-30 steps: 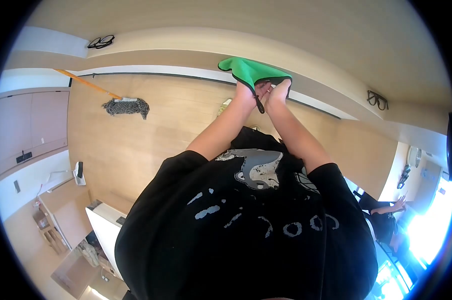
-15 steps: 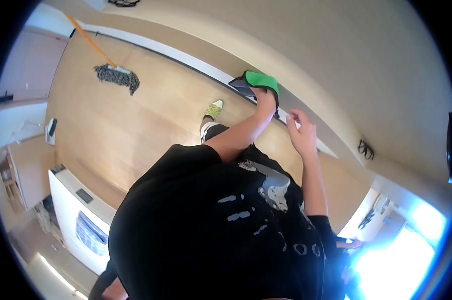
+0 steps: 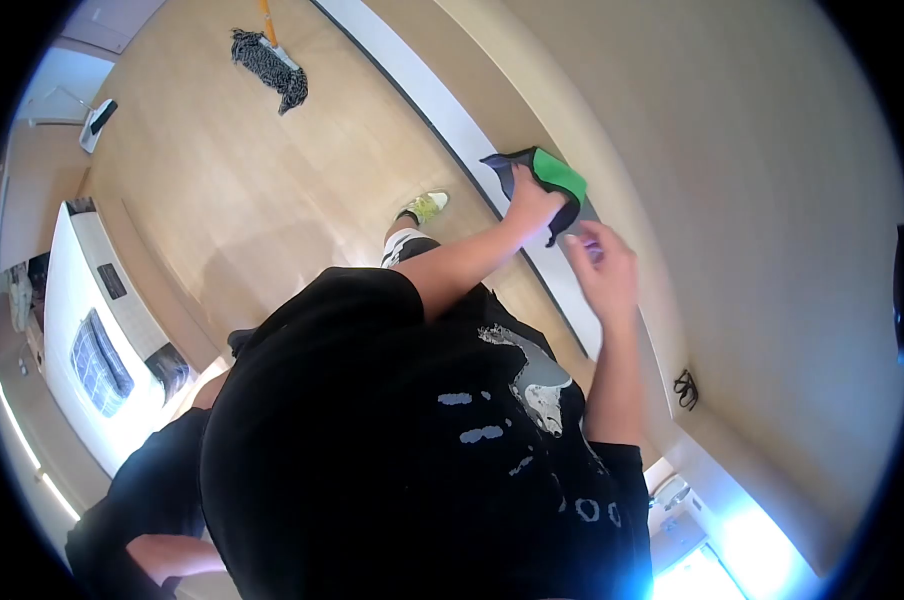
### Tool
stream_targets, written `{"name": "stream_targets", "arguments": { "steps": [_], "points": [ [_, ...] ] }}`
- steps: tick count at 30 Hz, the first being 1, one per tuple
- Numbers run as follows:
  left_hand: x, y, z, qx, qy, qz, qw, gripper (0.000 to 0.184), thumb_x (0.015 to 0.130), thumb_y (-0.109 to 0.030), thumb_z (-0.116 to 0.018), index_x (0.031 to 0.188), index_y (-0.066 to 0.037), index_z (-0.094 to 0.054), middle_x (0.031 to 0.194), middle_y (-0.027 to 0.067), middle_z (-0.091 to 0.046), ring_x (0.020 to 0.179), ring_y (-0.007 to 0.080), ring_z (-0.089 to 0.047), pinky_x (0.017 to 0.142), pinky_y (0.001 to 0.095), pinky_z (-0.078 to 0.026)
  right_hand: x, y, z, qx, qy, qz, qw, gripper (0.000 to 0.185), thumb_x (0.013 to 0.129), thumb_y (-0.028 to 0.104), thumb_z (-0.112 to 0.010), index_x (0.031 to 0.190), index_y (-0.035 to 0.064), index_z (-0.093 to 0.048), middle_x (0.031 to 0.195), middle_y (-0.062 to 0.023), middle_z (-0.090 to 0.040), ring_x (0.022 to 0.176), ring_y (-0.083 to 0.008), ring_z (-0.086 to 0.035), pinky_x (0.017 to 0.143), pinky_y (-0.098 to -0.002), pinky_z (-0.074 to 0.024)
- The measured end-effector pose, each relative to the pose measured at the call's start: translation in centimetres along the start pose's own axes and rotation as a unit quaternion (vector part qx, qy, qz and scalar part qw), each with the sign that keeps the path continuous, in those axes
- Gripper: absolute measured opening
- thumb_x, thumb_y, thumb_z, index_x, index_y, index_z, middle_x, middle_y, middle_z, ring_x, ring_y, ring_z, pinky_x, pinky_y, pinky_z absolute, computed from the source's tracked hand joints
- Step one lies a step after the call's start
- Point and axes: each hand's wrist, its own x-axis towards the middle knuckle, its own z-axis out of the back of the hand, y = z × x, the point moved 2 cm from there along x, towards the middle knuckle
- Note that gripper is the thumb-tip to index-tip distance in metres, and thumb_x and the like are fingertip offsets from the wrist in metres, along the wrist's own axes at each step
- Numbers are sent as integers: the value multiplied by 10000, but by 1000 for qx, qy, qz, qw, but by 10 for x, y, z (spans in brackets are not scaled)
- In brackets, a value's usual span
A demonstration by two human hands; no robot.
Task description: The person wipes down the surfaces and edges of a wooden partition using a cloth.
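In the head view my left hand [image 3: 534, 205] is closed on a cloth [image 3: 560, 174] that is green on one side and dark grey with a black edge on the other. The cloth lies bunched against a pale ledge along the wall, and part of it is hidden by the hand. Just beside it, my right hand [image 3: 607, 270] is raised with bent fingers and the thumb apart. I see nothing held in it. Below my left arm a yellow-green and white shoe [image 3: 429, 206] stands on the floor.
A mop with a grey string head [image 3: 272, 72] rests on the wooden floor [image 3: 352, 120]. A brush [image 3: 102, 117] stands at the far left, above a white cabinet-like unit [image 3: 67, 270]. Another person's dark sleeve [image 3: 147, 490] is at lower left. A black wiry object [image 3: 685, 390] lies on the ledge.
The view has turned and shifted. My left hand has moved the cloth slightly along the ledge, and its green side is folded differently. The other person's arm shows more at lower left.
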Motion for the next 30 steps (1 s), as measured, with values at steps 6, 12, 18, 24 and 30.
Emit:
{"name": "stream_targets", "arguments": {
  "steps": [6, 12, 18, 24, 30],
  "points": [
    [31, 18, 12, 79, -17, -126, 989, 960, 618, -237, -839, 1379, -9, -299, 1364, 283, -321, 1298, 449, -285, 1130, 514, -227, 10, -7, 3, 41, -69, 15, 997, 215, 888, 165, -649, 1036, 13, -682, 912, -152, -696, 793, -249, -688, 715, -343, -535],
    [1, 50, 0, 132, 102, -49, 985, 1106, 580, -313, -888, 1449, -58, -253, 1455, 270, -236, 1368, 450, -205, 1162, 512, -191, 38, -35, 31, 8, -43, 51, 998, 218, 904, 129, -621, 1084, 9, -654, 920, -154, -680, 774, -250, -669, 692, -349, -529],
    [-2, -1, 12, 63, 92, 123, 986, 903, 558, -270, -936, 1271, 37, -474, 1302, 192, -456, 1238, 307, -453, 1061, 401, -384, 41, -36, 34, -27, 13, 26, 999, 201, 897, 144, -634, 1063, 35, -668, 943, -145, -678, 767, -245, -664, 678, -356, -527],
    [-1, 6, 6, -38, 77, 24, 996, 683, 668, -82, -870, 1217, -34, -465, 1061, 73, -608, 1005, 189, -612, 864, 340, -523, 3, -14, -29, -212, -23, 17, 977, 418, 873, 330, -642, 1211, 102, -554, 867, -142, -698, 754, -336, -697, 681, -439, -562],
    [2, 29, 12, 11, 100, 12, 995, 548, 729, -87, -826, 1175, -35, -512, 1057, 60, -621, 967, 158, -615, 819, 310, -524, 14, -30, -67, -264, 49, -135, 954, 495, 866, 417, -637, 1192, 72, -500, 783, -119, -712, 713, -371, -695, 694, -491, -549]
  ]
}}
